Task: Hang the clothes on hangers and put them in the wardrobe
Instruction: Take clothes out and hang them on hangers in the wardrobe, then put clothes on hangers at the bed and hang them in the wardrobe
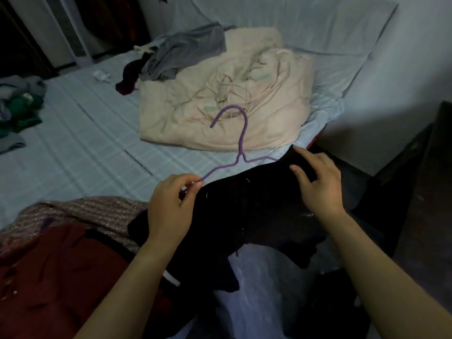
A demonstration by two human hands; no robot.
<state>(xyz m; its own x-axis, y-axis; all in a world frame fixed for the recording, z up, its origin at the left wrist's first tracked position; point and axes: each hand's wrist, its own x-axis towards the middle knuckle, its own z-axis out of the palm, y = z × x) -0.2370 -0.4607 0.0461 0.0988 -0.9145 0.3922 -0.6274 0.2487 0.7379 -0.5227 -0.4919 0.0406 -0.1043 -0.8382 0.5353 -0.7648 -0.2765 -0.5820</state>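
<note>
As the left hand (171,204) pinches one arm of the purple hanger (242,140) at lower centre, the right hand (318,182) grips the black garment (256,216) above the bed (73,143), a cloth probably best drawn evenly over the hanger's far arm.

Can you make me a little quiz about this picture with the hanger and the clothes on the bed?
1. True or false: the left hand pinches the hanger.
2. What does the right hand grip? A) a shoe B) the black garment C) a book
3. Fill in: the hanger's colour is ___.
Key: 1 true; 2 B; 3 purple.
</note>
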